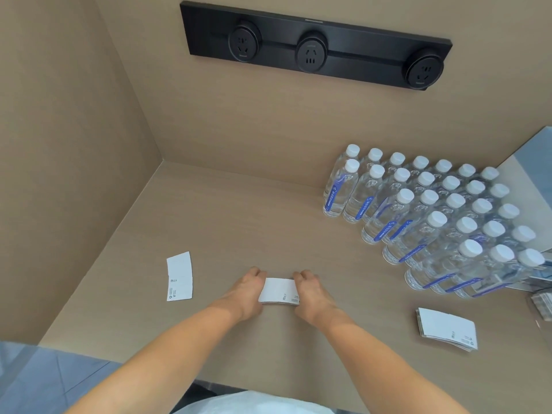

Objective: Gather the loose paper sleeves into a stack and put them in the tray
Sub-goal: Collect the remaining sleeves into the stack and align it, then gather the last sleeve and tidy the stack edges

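Observation:
A small stack of white paper sleeves [279, 291] rests on the tan counter in front of me. My left hand [246, 289] grips its left end and my right hand [312, 291] grips its right end. One loose white sleeve [179, 276] lies flat on the counter to the left, apart from my hands. A thicker stack of sleeves [446, 328] sits at the right near the counter's front. No tray is clearly in view.
Several rows of water bottles [433, 216] with white caps fill the back right of the counter. A black socket strip [313, 46] is mounted on the back wall. Walls close the left and back. Some packets [542, 303] lie at the right edge.

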Tool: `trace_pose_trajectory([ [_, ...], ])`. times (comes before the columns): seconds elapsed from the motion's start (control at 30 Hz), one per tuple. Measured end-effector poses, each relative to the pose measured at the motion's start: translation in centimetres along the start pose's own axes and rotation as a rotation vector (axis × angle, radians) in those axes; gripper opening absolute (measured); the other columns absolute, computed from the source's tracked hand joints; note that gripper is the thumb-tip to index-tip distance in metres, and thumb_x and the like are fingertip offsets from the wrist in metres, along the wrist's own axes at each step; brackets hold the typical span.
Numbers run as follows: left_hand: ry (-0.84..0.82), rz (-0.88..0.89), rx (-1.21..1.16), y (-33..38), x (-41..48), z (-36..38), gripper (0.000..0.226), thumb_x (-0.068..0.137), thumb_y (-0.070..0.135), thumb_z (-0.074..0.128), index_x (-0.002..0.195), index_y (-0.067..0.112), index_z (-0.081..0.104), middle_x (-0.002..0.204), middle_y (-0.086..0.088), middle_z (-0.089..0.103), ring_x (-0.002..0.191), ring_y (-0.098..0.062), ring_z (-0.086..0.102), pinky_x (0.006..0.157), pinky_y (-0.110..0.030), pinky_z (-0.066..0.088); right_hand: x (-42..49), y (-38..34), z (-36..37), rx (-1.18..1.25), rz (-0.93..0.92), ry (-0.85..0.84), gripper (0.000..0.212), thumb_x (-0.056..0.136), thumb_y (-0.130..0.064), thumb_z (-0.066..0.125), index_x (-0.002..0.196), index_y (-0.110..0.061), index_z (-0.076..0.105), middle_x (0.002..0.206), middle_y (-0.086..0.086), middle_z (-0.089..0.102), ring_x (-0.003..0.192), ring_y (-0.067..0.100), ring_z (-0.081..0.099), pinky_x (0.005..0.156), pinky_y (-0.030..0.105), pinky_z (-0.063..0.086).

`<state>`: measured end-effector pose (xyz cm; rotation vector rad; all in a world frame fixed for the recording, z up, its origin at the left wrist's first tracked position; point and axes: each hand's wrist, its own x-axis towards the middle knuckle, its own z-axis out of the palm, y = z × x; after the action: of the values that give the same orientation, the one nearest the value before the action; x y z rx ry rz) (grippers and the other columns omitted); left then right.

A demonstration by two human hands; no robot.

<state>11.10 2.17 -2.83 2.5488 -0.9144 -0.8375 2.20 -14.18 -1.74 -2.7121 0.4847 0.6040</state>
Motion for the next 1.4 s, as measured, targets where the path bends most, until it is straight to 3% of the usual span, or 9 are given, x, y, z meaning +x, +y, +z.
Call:
trace_pose_trajectory([
  [0.17, -0.055, 0.041, 0.087, -3.4, -0.5, -3.0, 0.066, 0.078, 0.018, 0.069, 0.137, 0.013, 0.038, 0.139, -0.004, 0.034, 0.127, -0.029, 0.046, 0.103, -0.037, 0.044, 0.7, -3.2, -1.2, -0.069, -0.004, 0.129, 0.053, 0.076, -0.022, 0.068, 0.124, -0.016, 0.045, 0.125, -0.001, 0.045, 0.12, 0.026, 0.035, 0.073, 0.033, 0.045],
  [0.4, -0.102, 0.158, 0.314, -12.1, -0.5, -11.7, 0.06, 0.088, 0.013, 0.061, 0.143, 0.018, 0.038, 0.156, -0.009, 0.027, 0.143, -0.028, 0.03, 0.112, -0.032, 0.031, 3.1, -13.5, -1.1, 0.074, 0.071, 0.175, 0.042, 0.086, -0.035, 0.059, 0.12, -0.012, 0.051, 0.125, 0.008, 0.051, 0.122, 0.029, 0.043, 0.096, 0.037, 0.045],
  [0.53, -0.12, 0.238, 0.427, -16.4, -0.4, -15.5, 0.052, 0.086, 0.009, 0.06, 0.135, 0.019, 0.046, 0.136, -0.004, 0.044, 0.131, -0.026, 0.044, 0.099, -0.033, 0.041, 3.7, -19.6, 0.4, 0.131, 0.137, 0.149, 0.041, 0.088, -0.036, 0.057, 0.12, -0.012, 0.051, 0.124, 0.009, 0.053, 0.12, 0.03, 0.045, 0.093, 0.038, 0.046],
  [0.67, -0.181, 0.306, 0.505, -19.0, -0.1, -17.4, 0.045, 0.085, 0.011, 0.062, 0.128, 0.021, 0.051, 0.122, -0.002, 0.047, 0.117, -0.027, 0.052, 0.089, -0.036, 0.046, 4.3, -24.1, 1.9, 0.234, 0.234, 0.169, 0.038, 0.088, -0.037, 0.057, 0.116, -0.01, 0.052, 0.121, 0.008, 0.053, 0.117, 0.03, 0.047, 0.091, 0.039, 0.047],
  [0.83, -0.249, 0.314, 0.559, -20.2, 0.5, -17.6, 0.059, 0.082, 0.018, 0.069, 0.135, 0.022, 0.043, 0.13, -0.002, 0.041, 0.115, -0.028, 0.054, 0.092, -0.041, 0.049, 3.9, -28.0, 5.1, 0.395, 0.411, 0.204, 0.049, 0.087, -0.044, 0.061, 0.122, -0.013, 0.048, 0.124, 0.003, 0.047, 0.12, 0.025, 0.041, 0.087, 0.038, 0.049],
  [1.03, -0.298, 0.363, 0.506, -19.8, 0.9, -14.4, 0.053, 0.086, 0.015, 0.057, 0.133, 0.032, 0.042, 0.134, 0.002, 0.037, 0.119, -0.028, 0.045, 0.096, -0.043, 0.046, 3.7, -30.9, 8.8, 0.426, 0.555, 0.364, 0.067, 0.077, -0.043, 0.069, 0.131, -0.014, 0.041, 0.124, 0.002, 0.045, 0.113, 0.024, 0.041, 0.094, 0.033, 0.045],
  [1.27, -0.287, 0.379, 0.402, -20.2, 1.2, -13.6, 0.02, 0.083, 0.015, 0.056, 0.102, 0.022, 0.054, 0.107, 0.004, 0.039, 0.095, -0.021, 0.052, 0.073, -0.036, 0.047, 3.7, -30.3, 10.4, 0.548, 0.49, 0.425, 0.038, 0.075, -0.024, 0.067, 0.108, -0.012, 0.054, 0.113, 0.001, 0.043, 0.109, 0.022, 0.038, 0.084, 0.032, 0.049],
  [1.4, -0.307, 0.375, 0.415, -20.8, 0.7, -14.1, 0.023, 0.078, 0.016, 0.056, 0.101, 0.018, 0.052, 0.105, 0.003, 0.039, 0.088, -0.021, 0.054, 0.063, -0.032, 0.042, 3.4, -29.0, 10.2, 0.543, 0.402, 0.377, 0.039, 0.074, -0.014, 0.064, 0.111, -0.009, 0.052, 0.114, 0.005, 0.044, 0.113, 0.023, 0.037, 0.086, 0.031, 0.048],
])
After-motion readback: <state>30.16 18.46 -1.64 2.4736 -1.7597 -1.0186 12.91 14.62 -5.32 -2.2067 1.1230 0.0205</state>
